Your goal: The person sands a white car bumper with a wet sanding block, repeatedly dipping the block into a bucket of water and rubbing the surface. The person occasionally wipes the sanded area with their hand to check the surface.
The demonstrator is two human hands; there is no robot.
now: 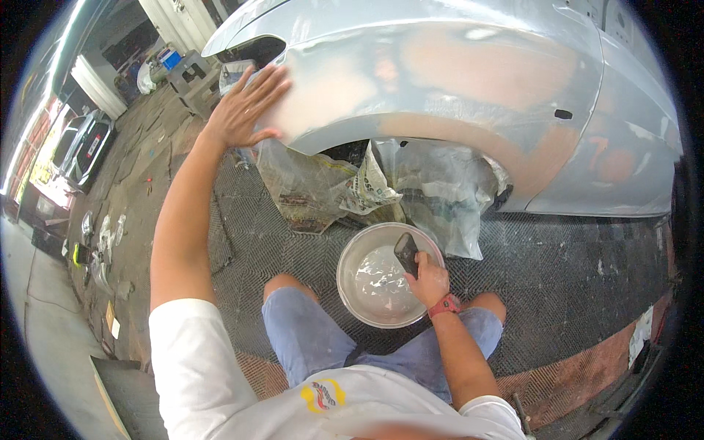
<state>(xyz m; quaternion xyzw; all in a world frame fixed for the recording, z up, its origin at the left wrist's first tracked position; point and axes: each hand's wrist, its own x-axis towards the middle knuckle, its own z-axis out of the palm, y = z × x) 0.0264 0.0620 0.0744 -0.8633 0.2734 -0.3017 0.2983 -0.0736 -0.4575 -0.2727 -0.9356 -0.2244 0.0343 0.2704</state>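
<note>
My left hand [250, 106] lies with fingers stretched out on the front end of a car fender [330, 55], beside the headlight opening. The fender is silver-grey with sanded, pinkish-beige filler patches. My right hand [427, 279], a red watch on its wrist, grips a dark sanding block [405, 253] by its lower end. The block is tilted over the right side of a round, pale basin [355, 311] that holds cloudy water. This basin stands on the floor between my knees, in front of the wheel arch.
Plastic sheeting [449, 187] and printed paper [367, 183] hang in the wheel arch and reach down close to the basin. Ribbed dark matting [557, 293] covers the floor. A grey stool [192, 81] stands at the far left, with loose parts [103, 249] below it and another car [82, 150] beyond.
</note>
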